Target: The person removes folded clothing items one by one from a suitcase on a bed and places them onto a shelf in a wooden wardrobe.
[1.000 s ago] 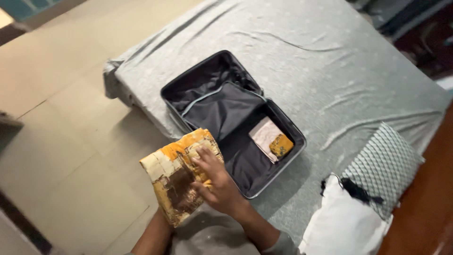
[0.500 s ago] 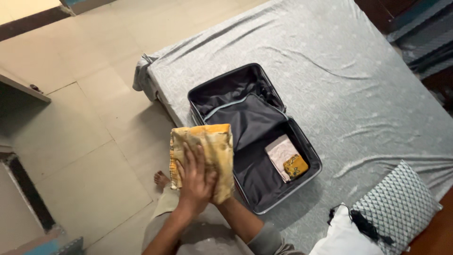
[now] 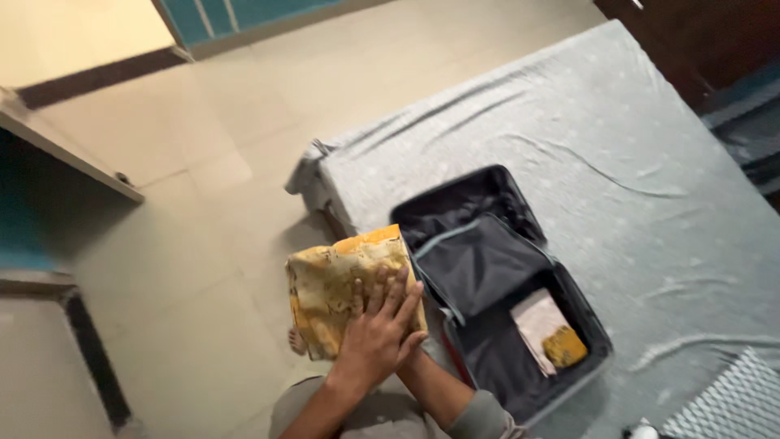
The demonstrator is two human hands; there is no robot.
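Head view, cloth: a folded yellow-and-cream patterned cloth (image 3: 341, 289) is held above the floor (image 3: 187, 244), just beside the near-left edge of the open suitcase (image 3: 496, 284).
Cloth, long axis: it runs roughly left to right, tilted slightly so the right end sits higher; the orange-edged side faces away from the person.
Left hand: the left hand (image 3: 378, 333) lies flat on top of the cloth's lower right part, fingers (image 3: 390, 293) spread and extended, pressing rather than clenched.
Right hand: only its forearm shows, passing under the left wrist; the hand itself seems to be beneath the cloth, and its grip cannot be told.
Suitcase: black-lined, lying open on the bed (image 3: 617, 146), which has a grey sheet.
Suitcase contents: a pale folded cloth (image 3: 536, 317) and a small yellow item (image 3: 565, 347) touching it lie in the nearer half.
Lower right corner: a patterned pillow (image 3: 731, 406) rests on the bed.
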